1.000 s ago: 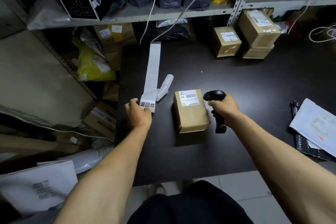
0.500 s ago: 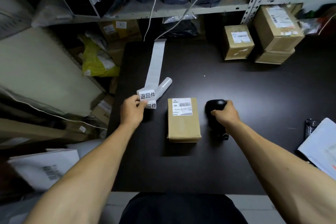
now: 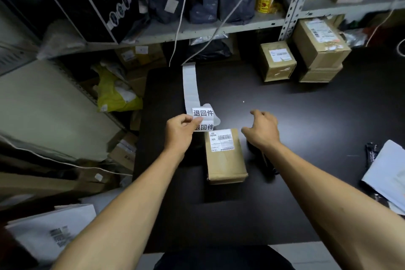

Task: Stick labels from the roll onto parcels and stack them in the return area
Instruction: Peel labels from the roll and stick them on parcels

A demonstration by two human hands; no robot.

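Observation:
A small brown parcel (image 3: 225, 158) with a white shipping label lies on the black table (image 3: 306, 116), between my two arms. A white label strip (image 3: 190, 85) runs from the back of the table toward me. My left hand (image 3: 178, 132) pinches its near end, where two labels with black Chinese characters (image 3: 203, 113) show, just above the parcel's far left corner. My right hand (image 3: 262, 129) hovers right of the parcel with fingers spread and holds nothing. The black barcode scanner (image 3: 266, 164) lies on the table under my right wrist.
Three brown boxes (image 3: 278, 60) stand stacked at the back right of the table under a metal shelf. White papers and a dark pouch (image 3: 388, 173) lie at the right edge. Boxes, a yellow bag (image 3: 116, 96) and mailers crowd the floor on the left.
My right hand has let go of the scanner and lifted toward the labels. My left hand has raised the label strip's end, folding it up over the parcel's corner.

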